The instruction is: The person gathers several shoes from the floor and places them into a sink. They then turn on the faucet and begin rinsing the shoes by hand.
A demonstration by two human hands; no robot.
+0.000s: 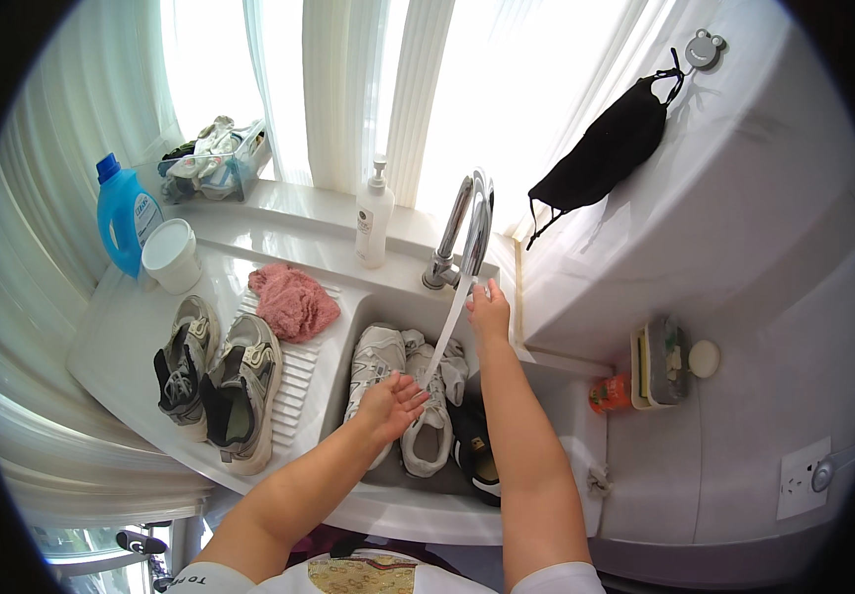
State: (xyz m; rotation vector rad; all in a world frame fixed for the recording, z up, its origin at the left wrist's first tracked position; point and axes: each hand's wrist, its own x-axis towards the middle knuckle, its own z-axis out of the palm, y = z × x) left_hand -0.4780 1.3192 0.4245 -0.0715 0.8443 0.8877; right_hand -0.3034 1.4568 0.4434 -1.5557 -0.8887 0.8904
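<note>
Water streams from the chrome faucet (482,213) down into the white sink (346,361). My right hand (489,311) is beside the stream just under the spout, empty, with its fingers apart. Lower down, my left hand (393,406) is palm up over the shoes, fingers stretched out and holding nothing. A white sneaker (376,354) lies at the sink's left, partly hidden by my left hand. Another white sneaker (428,441) lies in the middle, under the stream. At the right is a black shoe (475,445), partly covered by my right forearm.
Left of the sink are two grey sneakers (242,381), a pink cloth (294,302), a white tub (172,255) and a blue detergent bottle (126,218). Behind stand a pump bottle (373,223) and a clothes bin (212,168). A black mask (606,144) hangs right, above a wall rack (657,364).
</note>
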